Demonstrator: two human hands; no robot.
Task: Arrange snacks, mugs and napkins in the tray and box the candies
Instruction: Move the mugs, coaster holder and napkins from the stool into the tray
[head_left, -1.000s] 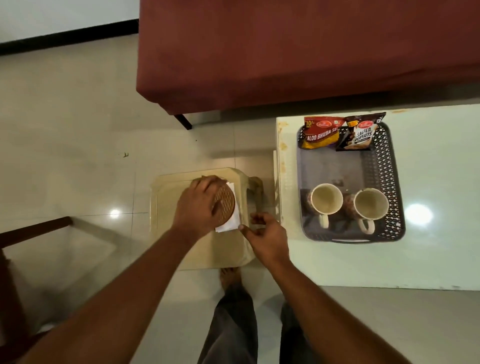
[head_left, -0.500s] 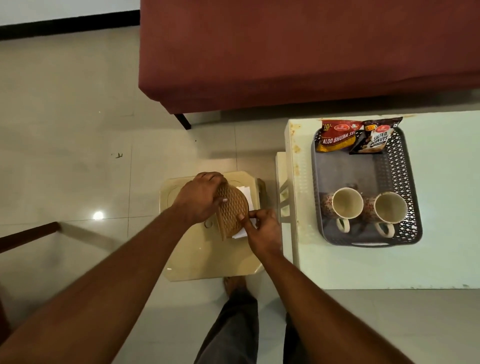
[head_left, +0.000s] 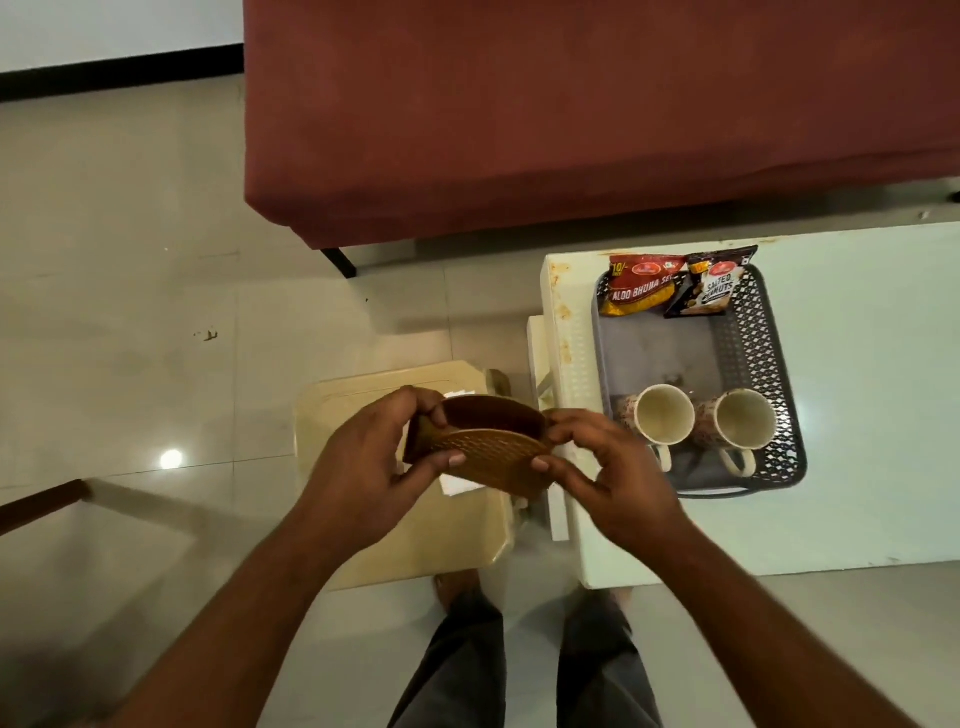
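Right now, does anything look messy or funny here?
Yes. Brownish stains mark the white table's left edge beside the tray, and the red packet and black packet stick out over the tray's far rim.

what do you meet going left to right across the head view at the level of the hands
left hand → napkin holder → right hand → first mug → second mug → far tray wall → table
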